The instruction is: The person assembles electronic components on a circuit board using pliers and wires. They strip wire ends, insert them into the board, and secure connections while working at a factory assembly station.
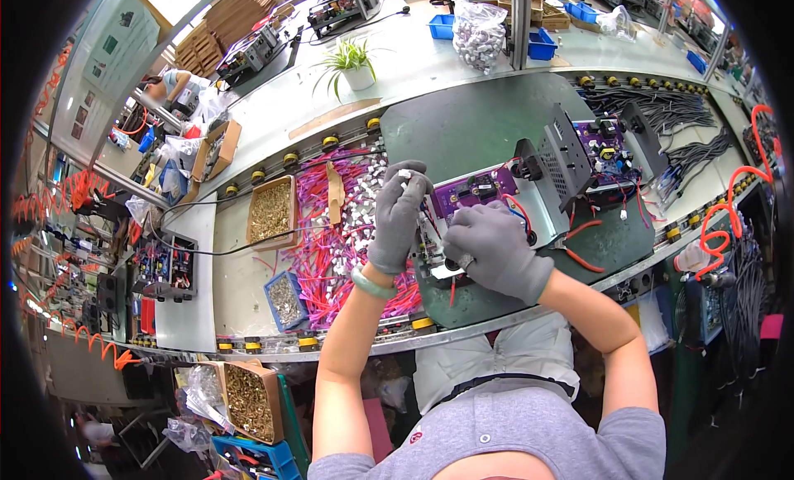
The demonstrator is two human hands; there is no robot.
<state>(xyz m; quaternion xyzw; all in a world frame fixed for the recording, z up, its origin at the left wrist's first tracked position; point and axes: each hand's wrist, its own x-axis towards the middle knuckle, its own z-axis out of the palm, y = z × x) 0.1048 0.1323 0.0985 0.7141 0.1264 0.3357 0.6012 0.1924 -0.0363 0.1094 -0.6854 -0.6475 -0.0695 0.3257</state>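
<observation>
My left hand [398, 219], in a grey glove, is raised at the left end of an open metal chassis [542, 203]. Its fingers are closed round a small white plug connector [404, 174]. Over the chassis's near left part, my right hand [496, 253], also gloved in grey, has its fingers bent down and pressed together; whatever they grip is hidden. Just beyond the right hand lies a purple circuit board [474, 191] with black parts. A second purple board [606, 147] sits farther right, past a perforated dark metal plate [567, 162]. The chassis rests on a dark green mat [463, 108].
Left of the mat lie many pink and red wires with white connectors [351, 257]. Beside them stand a cardboard box of small brass-coloured parts [272, 211] and a blue bin [285, 300]. Orange-handled pliers [585, 261] lie near right; black cables [653, 108] fill the far right.
</observation>
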